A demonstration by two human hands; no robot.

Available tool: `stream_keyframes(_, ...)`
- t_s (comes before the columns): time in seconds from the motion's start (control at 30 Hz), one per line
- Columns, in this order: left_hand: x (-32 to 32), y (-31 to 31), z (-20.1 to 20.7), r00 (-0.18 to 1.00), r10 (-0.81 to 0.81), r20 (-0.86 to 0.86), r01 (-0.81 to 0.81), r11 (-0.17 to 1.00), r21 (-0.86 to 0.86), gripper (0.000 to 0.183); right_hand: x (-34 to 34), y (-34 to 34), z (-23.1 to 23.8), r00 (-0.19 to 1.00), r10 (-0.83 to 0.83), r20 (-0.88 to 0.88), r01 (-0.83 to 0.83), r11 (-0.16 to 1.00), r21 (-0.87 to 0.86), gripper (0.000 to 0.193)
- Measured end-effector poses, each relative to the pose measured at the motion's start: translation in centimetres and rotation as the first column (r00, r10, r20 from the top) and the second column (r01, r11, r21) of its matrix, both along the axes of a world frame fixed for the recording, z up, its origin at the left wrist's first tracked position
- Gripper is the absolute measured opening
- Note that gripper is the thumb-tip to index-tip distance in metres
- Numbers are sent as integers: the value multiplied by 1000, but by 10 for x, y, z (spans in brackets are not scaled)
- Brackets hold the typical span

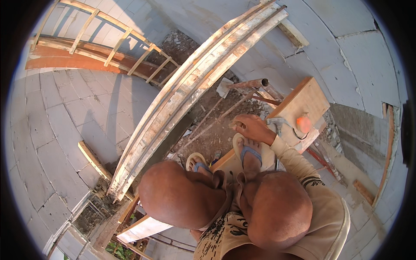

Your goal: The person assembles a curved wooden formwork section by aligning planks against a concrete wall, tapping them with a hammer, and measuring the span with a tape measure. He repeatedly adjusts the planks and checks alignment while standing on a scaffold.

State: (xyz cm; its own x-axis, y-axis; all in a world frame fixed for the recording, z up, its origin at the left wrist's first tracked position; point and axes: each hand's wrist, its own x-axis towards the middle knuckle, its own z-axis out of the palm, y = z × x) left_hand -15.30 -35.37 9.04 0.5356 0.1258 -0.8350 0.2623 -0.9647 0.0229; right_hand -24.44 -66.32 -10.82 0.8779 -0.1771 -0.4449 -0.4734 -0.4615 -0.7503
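My right hand (255,129) is just beyond my right foot, its fingers curled in. Whatever it may hold is too small or hidden to make out. My left hand does not show. I squat in flip-flops (248,149) on wooden boards. Beside my right wrist lies a grey tool or cloth (281,125) with a dark curved wire or handle, too unclear to name. An orange-red rounded object (304,124) sits by it on the wide board (318,102). In front of me, a long whitish timber beam (190,86) with dark bars along it slants across the view.
A wooden ladder (117,47) lies at the far left against a grey block wall (65,112). Rusty pipes (249,83) stand beneath the boards. Rubble ground (216,123) is well below. Another block wall (368,60) rises on the right, and a short timber (93,160) juts out left.
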Motion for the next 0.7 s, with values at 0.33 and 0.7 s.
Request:
stream_keyframes(0.33,-20,29,6,995,104,1,-104,994,-27,37,1,0,0,999,19,-33,-18,1000,15,43)
stream_keyframes(0.7,-151,163,21,845,528,-85,-533,845,-47,37,-5,0,-7,1000,-3,9,3,1000,-2,43)
